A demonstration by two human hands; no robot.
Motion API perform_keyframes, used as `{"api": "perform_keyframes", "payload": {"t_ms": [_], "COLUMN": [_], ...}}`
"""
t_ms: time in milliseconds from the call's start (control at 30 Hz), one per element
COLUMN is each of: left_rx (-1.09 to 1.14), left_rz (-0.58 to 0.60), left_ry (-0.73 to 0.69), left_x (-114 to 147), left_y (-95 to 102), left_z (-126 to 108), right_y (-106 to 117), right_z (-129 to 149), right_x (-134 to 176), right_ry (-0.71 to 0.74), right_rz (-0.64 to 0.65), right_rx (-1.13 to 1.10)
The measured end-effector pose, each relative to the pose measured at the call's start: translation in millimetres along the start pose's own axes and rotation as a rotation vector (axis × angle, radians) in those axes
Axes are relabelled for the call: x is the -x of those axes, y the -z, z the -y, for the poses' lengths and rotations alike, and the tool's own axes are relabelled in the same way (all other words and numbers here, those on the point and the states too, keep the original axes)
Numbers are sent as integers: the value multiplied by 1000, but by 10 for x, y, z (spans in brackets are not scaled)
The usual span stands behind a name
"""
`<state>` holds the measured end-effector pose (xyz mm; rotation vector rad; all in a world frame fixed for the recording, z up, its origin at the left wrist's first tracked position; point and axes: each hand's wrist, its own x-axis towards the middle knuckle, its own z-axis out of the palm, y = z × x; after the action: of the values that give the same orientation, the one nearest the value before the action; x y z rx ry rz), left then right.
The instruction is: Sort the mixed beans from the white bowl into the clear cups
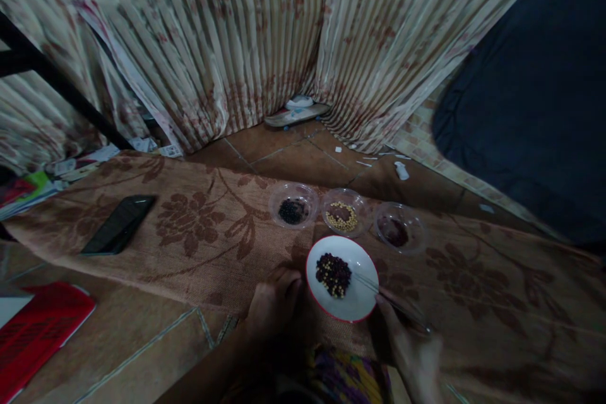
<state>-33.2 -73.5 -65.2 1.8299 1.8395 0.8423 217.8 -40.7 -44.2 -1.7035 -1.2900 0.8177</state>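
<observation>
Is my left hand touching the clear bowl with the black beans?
Apart. The head view shows brown cloth between the left hand and the near edge of the clear bowl.

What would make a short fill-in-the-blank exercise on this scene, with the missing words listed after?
The chopsticks are in the person's ____ hand.
The bowl has a ____ rim.
Of the three cups, only the ____ one holds yellow beans.
The phone lies to the bowl's ____.

Missing words: right; red; middle; left.
</observation>
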Motion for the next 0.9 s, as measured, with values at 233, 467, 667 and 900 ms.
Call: {"api": "perform_keyframes", "payload": {"t_ms": [233,467,667,900], "left_rx": [-4,-11,-8,-6], "left_rz": [6,18,-1,-1], "left_ry": [-3,3,-7,-17], "left_x": [9,7,7,11], "left_y": [-12,-12,-23,-24], "left_z": [14,14,20,26], "right_y": [0,-9,-7,-26], "right_z": [39,98,104,92], "right_x": [3,1,-3,-4], "right_ry": [193,214,188,179], "right_rz": [50,62,63,54], "right_rx": [79,101,123,113]}}
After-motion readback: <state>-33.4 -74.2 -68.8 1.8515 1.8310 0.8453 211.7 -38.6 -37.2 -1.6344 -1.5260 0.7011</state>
